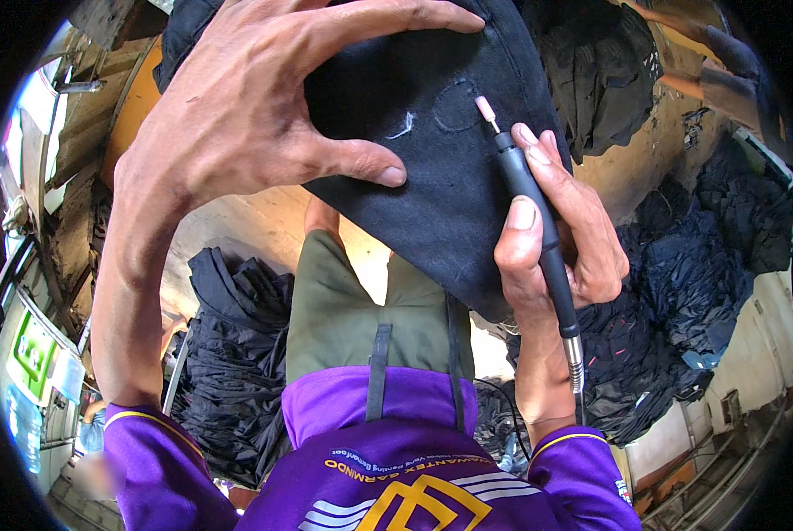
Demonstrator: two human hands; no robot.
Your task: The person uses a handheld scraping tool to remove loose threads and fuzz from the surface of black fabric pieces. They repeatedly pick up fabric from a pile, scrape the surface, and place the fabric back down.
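Note:
A piece of black fabric (432, 199), apparently part of a garment, is spread in front of me above my lap, with stitched seams near its right edge. My left hand (228, 111) lies across its upper left, thumb and forefinger stretched wide apart on the cloth. In my right hand (582, 234) is a slim black rotary grinder pen (533, 195), held like a pencil. Its pink grinding tip (485, 108) points up and left, beside a faint round outline (460, 106) on the fabric. A small pale scuff (402, 126) shows between that outline and my left thumb.
Heaps of dark garments lie to the left (232, 363) and right (680, 257) of my legs. Another dark bundle (595, 80) sits at the far right, near another person's arm (680, 88). A thin cable (513, 411) hangs near my right forearm.

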